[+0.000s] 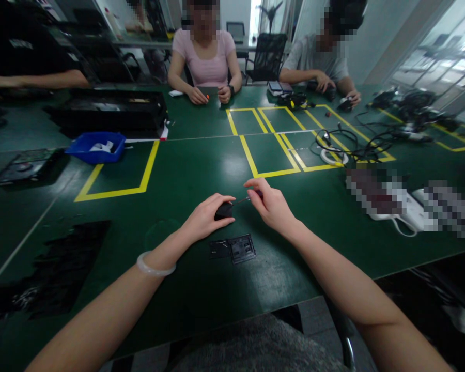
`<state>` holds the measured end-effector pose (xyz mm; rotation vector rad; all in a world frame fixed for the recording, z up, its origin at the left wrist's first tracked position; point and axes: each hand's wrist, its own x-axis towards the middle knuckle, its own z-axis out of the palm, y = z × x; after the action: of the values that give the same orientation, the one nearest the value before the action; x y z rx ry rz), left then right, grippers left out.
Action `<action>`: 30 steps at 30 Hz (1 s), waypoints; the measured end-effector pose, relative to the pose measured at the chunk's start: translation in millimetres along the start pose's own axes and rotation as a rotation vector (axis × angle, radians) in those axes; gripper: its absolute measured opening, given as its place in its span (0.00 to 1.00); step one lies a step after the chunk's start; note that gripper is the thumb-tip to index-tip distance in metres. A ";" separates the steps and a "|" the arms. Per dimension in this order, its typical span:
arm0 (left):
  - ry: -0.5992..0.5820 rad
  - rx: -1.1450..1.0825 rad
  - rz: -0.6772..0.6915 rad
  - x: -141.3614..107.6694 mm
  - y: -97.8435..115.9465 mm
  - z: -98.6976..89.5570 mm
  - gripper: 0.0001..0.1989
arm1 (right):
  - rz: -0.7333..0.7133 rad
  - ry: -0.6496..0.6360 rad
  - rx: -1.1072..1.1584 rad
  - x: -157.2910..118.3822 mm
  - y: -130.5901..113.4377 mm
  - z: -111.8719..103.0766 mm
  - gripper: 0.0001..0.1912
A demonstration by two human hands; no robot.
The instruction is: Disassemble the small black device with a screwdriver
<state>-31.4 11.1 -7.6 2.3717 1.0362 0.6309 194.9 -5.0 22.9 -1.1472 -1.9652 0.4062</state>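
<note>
My left hand (203,219) is closed round a small black box-shaped part (223,211), gripping it between thumb and fingers just above the green table. In my right hand (270,205) is a screwdriver (242,200); its handle is mostly hidden by my fingers. The thin metal shaft points left, its tip at or close to the right side of the black part; whether it touches I cannot tell. Nearer to me lies a flat black plastic cover (243,249) with small cut-outs, beside a smaller dark piece (219,249) with small pale bits on it.
Dark flat parts (70,258) lie at the left. Beyond them are a blue tray (96,147) and a long black case (112,113). Tangled cables (349,144) and white power strips (406,206) are at the right. Several people sit across the table, which bears yellow tape outlines.
</note>
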 end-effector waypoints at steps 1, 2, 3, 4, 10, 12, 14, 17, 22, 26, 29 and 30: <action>0.000 0.001 0.000 0.0 0.2 -0.1 0.23 | 0.002 0.004 0.004 0.1 -0.1 0.1 0.11; -0.001 0.002 -0.001 0.1 0.4 -0.2 0.23 | 0.006 0.003 0.002 0.2 -0.3 0.0 0.10; -0.002 0.003 -0.001 0.2 0.6 -0.3 0.23 | 0.013 -0.003 -0.004 0.5 -0.6 -0.4 0.10; -0.003 0.003 -0.001 0.4 0.8 -0.5 0.23 | 0.020 -0.013 -0.014 0.8 -0.9 -0.9 0.10; 0.006 0.003 -0.001 0.7 1.7 -0.5 0.23 | 0.013 -0.018 -0.020 1.3 -1.3 -0.4 0.09; 0.005 0.001 -0.002 0.4 1.6 -0.3 0.22 | 0.000 0.008 -0.003 0.8 -0.5 1.2 0.11; 0.004 -0.004 0.001 0.2 1.1 0.1 0.22 | -0.009 0.023 -0.002 0.5 0.3 2.0 0.11; 0.007 -0.006 0.005 0.2 0.5 0.8 0.22 | -0.003 0.011 -0.030 0.9 0.3 0.8 0.08; -0.002 0.003 -0.004 0.6 0.9 1.0 0.23 | 0.004 -0.010 -0.042 1.3 -1.6 -0.4 0.09; 0.004 -0.002 0.003 0.7 1.4 0.7 0.22 | -0.012 0.009 -0.031 0.9 -1.4 0.3 0.10; 0.003 0.000 0.001 0.6 1.4 0.7 0.22 | -0.019 -0.006 -0.048 1.0 -0.8 -0.9 0.10; 0.004 0.000 0.001 0.6 1.3 0.7 0.23 | -0.016 -0.015 -0.052 1.0 -0.7 -1.2 0.11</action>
<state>-30.0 10.5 -7.2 2.3725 1.0370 0.6361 195.2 -4.7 24.6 -1.1641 -2.0071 0.3579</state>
